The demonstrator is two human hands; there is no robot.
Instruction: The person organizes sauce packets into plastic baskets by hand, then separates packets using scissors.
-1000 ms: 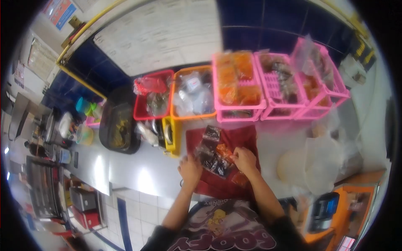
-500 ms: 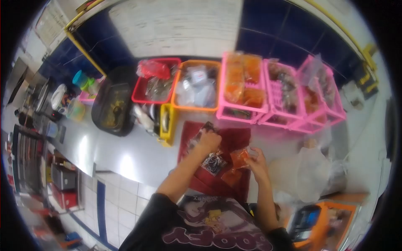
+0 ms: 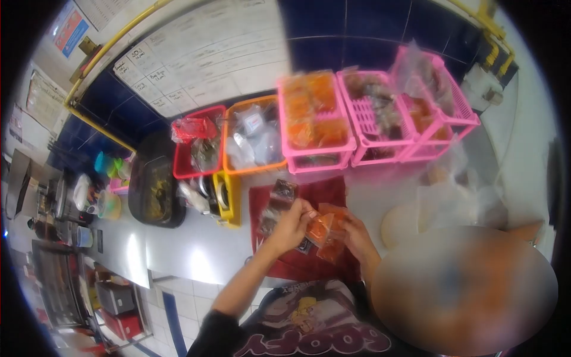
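Observation:
Over the dark red cloth [image 3: 285,265], my left hand [image 3: 291,226] pinches the corner of an orange-filled plastic packet [image 3: 320,228]. My right hand [image 3: 357,238] is closed on orange packets [image 3: 334,216] just beside it, touching or overlapping the first. Another reddish-orange packet [image 3: 329,252] lies on the cloth under them. Dark-filled packets [image 3: 284,190] rest on the cloth beyond and left of my left hand, one partly hidden beneath that hand.
Behind the cloth stand a red basket [image 3: 177,160], an orange basket [image 3: 256,168] and pink baskets [image 3: 318,160] with packets. A yellow tape dispenser [image 3: 233,202] and black tub [image 3: 135,196] are left. Clear plastic bags [image 3: 446,205] lie right. A blurred oval covers the lower right.
My left hand has moved from the dark packets to an orange one beside my right hand. Both hands are now close together, and the camera view has shifted.

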